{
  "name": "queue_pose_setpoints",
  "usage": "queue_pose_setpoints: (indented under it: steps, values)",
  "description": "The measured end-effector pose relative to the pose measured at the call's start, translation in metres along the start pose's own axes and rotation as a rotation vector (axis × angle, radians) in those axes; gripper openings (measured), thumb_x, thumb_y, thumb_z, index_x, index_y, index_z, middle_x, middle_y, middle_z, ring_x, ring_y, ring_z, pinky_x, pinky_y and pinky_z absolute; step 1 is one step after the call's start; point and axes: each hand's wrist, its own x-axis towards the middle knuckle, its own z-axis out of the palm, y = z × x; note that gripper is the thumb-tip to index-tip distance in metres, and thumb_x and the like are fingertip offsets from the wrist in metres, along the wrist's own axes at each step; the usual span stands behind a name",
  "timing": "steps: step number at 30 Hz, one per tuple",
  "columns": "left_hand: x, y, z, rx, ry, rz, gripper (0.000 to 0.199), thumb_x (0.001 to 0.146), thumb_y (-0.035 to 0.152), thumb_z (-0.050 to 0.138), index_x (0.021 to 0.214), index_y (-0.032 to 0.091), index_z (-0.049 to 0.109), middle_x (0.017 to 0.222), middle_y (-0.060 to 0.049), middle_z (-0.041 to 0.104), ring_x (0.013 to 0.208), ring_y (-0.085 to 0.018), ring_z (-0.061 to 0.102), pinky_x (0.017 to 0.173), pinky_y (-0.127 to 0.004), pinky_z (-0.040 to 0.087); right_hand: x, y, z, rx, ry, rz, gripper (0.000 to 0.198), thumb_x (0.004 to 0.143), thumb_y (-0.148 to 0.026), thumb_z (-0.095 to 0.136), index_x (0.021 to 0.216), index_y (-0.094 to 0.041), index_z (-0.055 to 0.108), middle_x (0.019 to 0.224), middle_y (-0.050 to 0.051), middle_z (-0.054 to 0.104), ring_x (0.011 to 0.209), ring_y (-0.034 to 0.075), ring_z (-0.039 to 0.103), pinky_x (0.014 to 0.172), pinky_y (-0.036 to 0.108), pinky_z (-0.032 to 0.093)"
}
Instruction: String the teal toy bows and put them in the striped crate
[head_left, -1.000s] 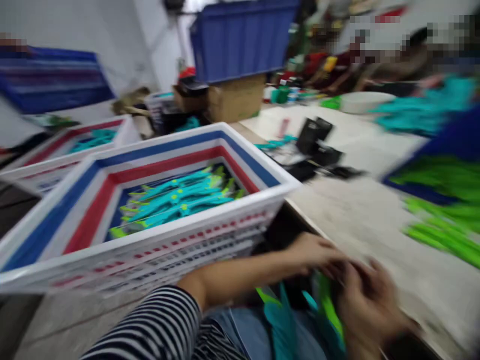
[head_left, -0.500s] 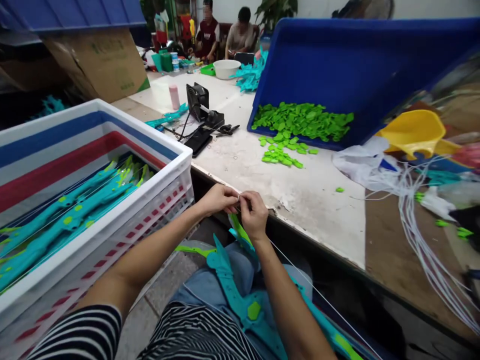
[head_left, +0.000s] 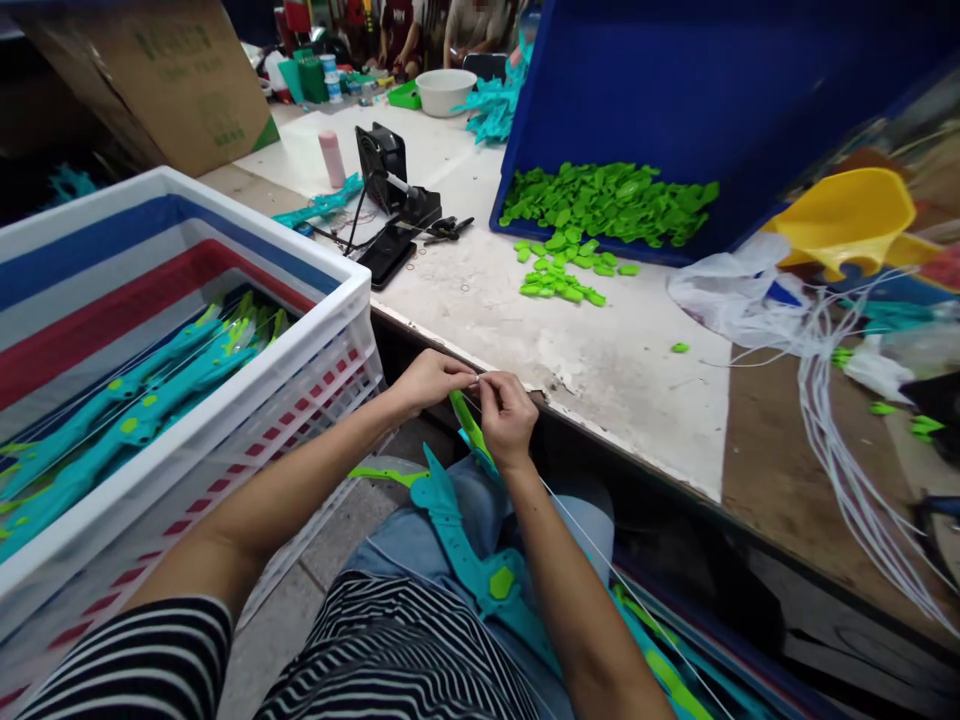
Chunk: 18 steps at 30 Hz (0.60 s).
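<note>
My left hand (head_left: 435, 382) and my right hand (head_left: 508, 418) meet in front of the table edge, thumbs and fingers pinched together. Between the fingertips is the end of a white string (head_left: 574, 522); its exact shape there is too small to make out. From under my right hand the string runs down past my right forearm. A teal and green plastic toy bow (head_left: 459, 545) lies tilted across my lap. One green limb tip (head_left: 466, 420) points up just below my hands, partly covered by the right one.
At left stands a white crate (head_left: 352, 275) holding several toy bows. On the table (head_left: 637, 400), a tilted blue bin (head_left: 645, 90) spills green plastic pieces (head_left: 600, 205). A small black fan (head_left: 381, 165), a phone (head_left: 390, 265) and white strings (head_left: 825, 400) lie around. People sit far back.
The view has tipped downward, so the table and crate sit higher in the picture. Both hands stay pinched together at the string, with only a slight shift of the fingers.
</note>
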Motion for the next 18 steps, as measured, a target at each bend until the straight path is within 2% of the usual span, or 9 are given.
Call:
queue_pose_setpoints:
  steps: [3, 6, 9, 11, 13, 15, 18]
  values:
    - [-0.001, -0.007, 0.002, 0.071, 0.017, 0.029, 0.013, 0.071, 0.014, 0.062, 0.068, 0.011, 0.074, 0.060, 0.001, 0.067, 0.061, -0.010, 0.057, 0.060, -0.018, 0.041, -0.001, 0.009, 0.005, -0.100, 0.016, -0.051, 0.017, 0.091, -0.024, 0.045, 0.077, -0.023, 0.054, 0.073, 0.004, 0.059, 0.073, 0.018, 0.057, 0.069, 0.033, 0.048]
    - [-0.001, -0.012, 0.004, 0.099, 0.043, 0.045, 0.014, 0.073, 0.015, 0.061, 0.069, 0.011, 0.074, 0.064, 0.000, 0.068, 0.064, -0.011, 0.058, 0.062, -0.018, 0.042, -0.001, 0.019, 0.011, -0.147, 0.045, -0.045, 0.017, 0.090, -0.024, 0.043, 0.075, -0.023, 0.050, 0.071, 0.004, 0.053, 0.071, 0.019, 0.053, 0.068, 0.034, 0.046]
    - [-0.007, -0.019, 0.000, 0.028, 0.073, 0.069, 0.014, 0.075, 0.015, 0.060, 0.080, 0.013, 0.074, 0.085, -0.003, 0.071, 0.076, -0.012, 0.061, 0.067, -0.019, 0.045, -0.009, 0.017, 0.012, -0.122, 0.025, -0.066, 0.014, 0.091, -0.025, 0.043, 0.081, -0.022, 0.053, 0.078, 0.006, 0.056, 0.078, 0.021, 0.055, 0.074, 0.037, 0.047]
    - [-0.024, -0.029, -0.008, -0.019, 0.144, 0.097, 0.020, 0.076, 0.017, 0.060, 0.091, 0.016, 0.072, 0.100, -0.005, 0.070, 0.087, -0.014, 0.062, 0.071, -0.020, 0.047, -0.022, 0.011, 0.010, -0.084, -0.028, -0.118, 0.011, 0.091, -0.024, 0.044, 0.090, -0.022, 0.056, 0.088, 0.009, 0.059, 0.088, 0.022, 0.057, 0.082, 0.040, 0.047]
    - [-0.056, -0.050, -0.017, -0.014, 0.290, 0.083, 0.021, 0.078, 0.021, 0.059, 0.095, 0.017, 0.070, 0.103, -0.005, 0.069, 0.091, -0.015, 0.061, 0.074, -0.021, 0.047, -0.040, 0.004, 0.009, -0.031, -0.144, -0.207, 0.014, 0.091, -0.021, 0.046, 0.099, -0.023, 0.057, 0.097, 0.010, 0.061, 0.095, 0.023, 0.058, 0.085, 0.041, 0.047]
    - [-0.100, -0.079, -0.021, 0.033, 0.433, -0.048, 0.017, 0.079, 0.025, 0.058, 0.087, 0.015, 0.069, 0.091, -0.005, 0.070, 0.086, -0.015, 0.061, 0.075, -0.022, 0.046, -0.060, -0.002, 0.014, 0.021, -0.316, -0.316, 0.018, 0.091, -0.019, 0.045, 0.105, -0.023, 0.057, 0.099, 0.009, 0.062, 0.095, 0.021, 0.058, 0.083, 0.038, 0.049]
    - [-0.167, -0.128, -0.013, 0.045, 0.469, -0.454, 0.017, 0.074, 0.028, 0.061, 0.074, 0.012, 0.065, 0.070, -0.002, 0.066, 0.071, -0.014, 0.058, 0.070, -0.024, 0.045, -0.084, -0.008, 0.034, 0.021, -0.593, -0.400, 0.021, 0.092, -0.025, 0.046, 0.107, -0.018, 0.059, 0.103, 0.013, 0.062, 0.099, 0.023, 0.057, 0.084, 0.037, 0.049]
